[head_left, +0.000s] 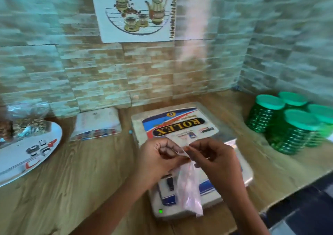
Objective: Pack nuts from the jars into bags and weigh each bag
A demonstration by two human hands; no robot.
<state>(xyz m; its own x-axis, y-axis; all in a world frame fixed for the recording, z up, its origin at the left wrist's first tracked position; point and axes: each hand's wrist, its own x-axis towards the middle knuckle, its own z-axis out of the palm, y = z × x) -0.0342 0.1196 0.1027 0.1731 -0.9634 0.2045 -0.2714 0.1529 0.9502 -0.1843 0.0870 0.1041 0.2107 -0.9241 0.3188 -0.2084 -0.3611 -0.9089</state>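
A small clear bag (190, 189) is held above the scale (180, 121) at lower centre of the frame. Its top edge is pinched between the left hand (158, 159) and the right hand (216, 159), each with thumb and fingertips closed on the plastic. The rest of the bag hangs down limp and appears empty. The mouth seems to be in the course of being worked apart, so the step in hand is judged to be the opening of a fresh bag, before any filling.

The green jars (292, 126) are grouped at the right of the frame on the bench (90, 171), well apart from the hands, and every lid that can be seen is on. A lit green lamp (160, 211) is seen on the front of the scale, and nothing is seen resting on its platform. At the left edge, what look like filled bags (27, 115) lie at the back of a plate (21, 155), though blur makes them hard to read.

For the next move, the two layers of thin film have to be separated and kept open with one hand. The other hand is then freed for a jar, whose lid must be taken off first.
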